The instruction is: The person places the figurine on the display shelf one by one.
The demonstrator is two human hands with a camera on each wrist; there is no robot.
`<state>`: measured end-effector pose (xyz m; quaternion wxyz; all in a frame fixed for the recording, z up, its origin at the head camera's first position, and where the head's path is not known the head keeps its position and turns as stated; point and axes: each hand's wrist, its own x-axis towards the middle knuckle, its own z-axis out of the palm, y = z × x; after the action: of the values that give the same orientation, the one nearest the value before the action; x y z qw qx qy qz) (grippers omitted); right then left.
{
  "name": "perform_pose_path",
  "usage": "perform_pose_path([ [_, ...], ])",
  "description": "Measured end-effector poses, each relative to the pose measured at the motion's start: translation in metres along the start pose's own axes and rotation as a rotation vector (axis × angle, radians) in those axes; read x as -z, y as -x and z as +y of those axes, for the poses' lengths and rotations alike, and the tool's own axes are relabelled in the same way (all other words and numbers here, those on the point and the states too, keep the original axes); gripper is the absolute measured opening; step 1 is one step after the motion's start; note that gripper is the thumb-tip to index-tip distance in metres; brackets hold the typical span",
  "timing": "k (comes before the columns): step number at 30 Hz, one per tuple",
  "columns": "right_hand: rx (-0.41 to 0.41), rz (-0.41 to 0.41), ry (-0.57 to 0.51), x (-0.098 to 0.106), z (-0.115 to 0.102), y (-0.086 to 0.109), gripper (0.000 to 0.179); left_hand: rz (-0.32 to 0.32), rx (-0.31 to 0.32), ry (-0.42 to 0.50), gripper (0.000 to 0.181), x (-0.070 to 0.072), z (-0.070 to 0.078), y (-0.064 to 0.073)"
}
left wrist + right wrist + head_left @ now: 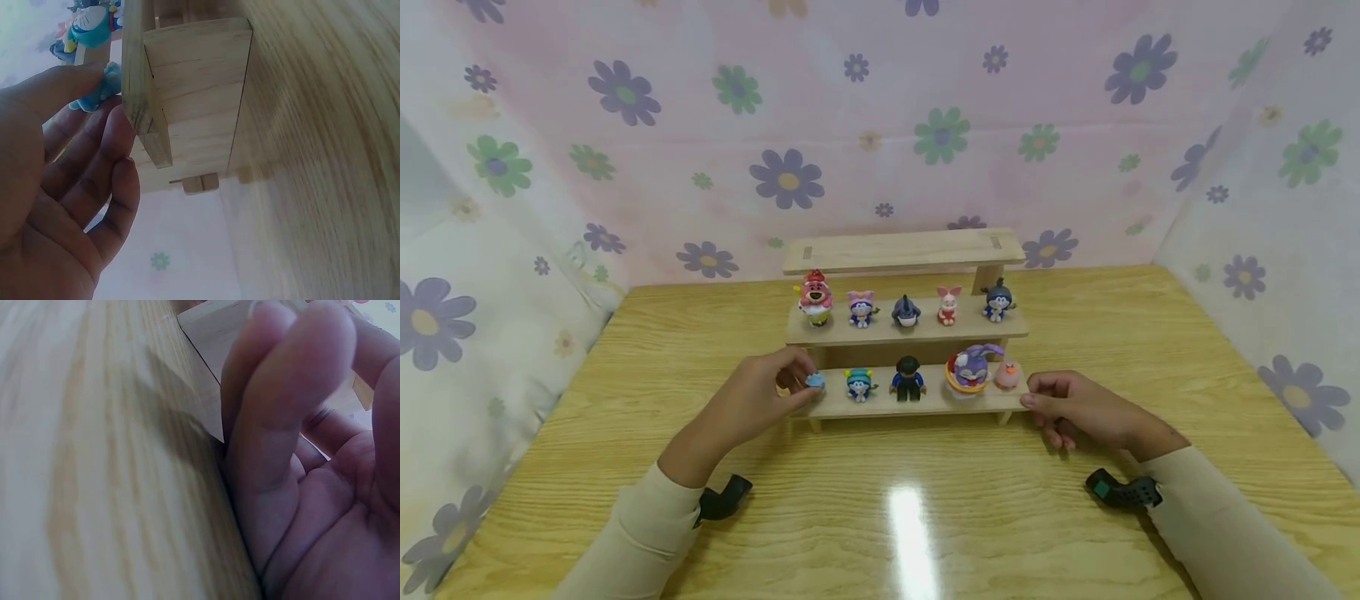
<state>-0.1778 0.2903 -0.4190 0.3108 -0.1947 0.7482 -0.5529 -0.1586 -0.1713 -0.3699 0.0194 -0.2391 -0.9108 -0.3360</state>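
Observation:
My left hand (758,390) pinches a small light-blue figurine (815,380) between thumb and fingers at the left end of the lowest tier. In the left wrist view, the blue figurine (103,89) is right beside the board's edge; whether it rests on the board is unclear. My right hand (1086,410) holds the right end of the wooden tiered stand (940,405) with thumb and index finger, the other fingers curled below. Along the lowest tier stand a teal-hatted figurine (859,385), a black-haired toy figure (908,380), a purple rabbit figurine (972,367) and a pink duck figurine (1007,375).
The middle tier bears a red-pink bear figurine (816,293), a pink-hatted figurine (861,310), a dark blue figurine (906,312), a pink piglet figurine (948,307) and a dark-hatted figurine (997,302). A top board (902,250) rises behind, on the wood-grain table (820,517) before a flowered cloth (865,108).

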Motion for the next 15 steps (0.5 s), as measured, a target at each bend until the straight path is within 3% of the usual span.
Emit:
perform_pose_path([
  [15,-0.014,0.016,0.022,-0.0002,-0.002,0.001,0.034,-0.035,0.014,-0.017,0.017,-0.0024,0.0005,-0.0007],
])
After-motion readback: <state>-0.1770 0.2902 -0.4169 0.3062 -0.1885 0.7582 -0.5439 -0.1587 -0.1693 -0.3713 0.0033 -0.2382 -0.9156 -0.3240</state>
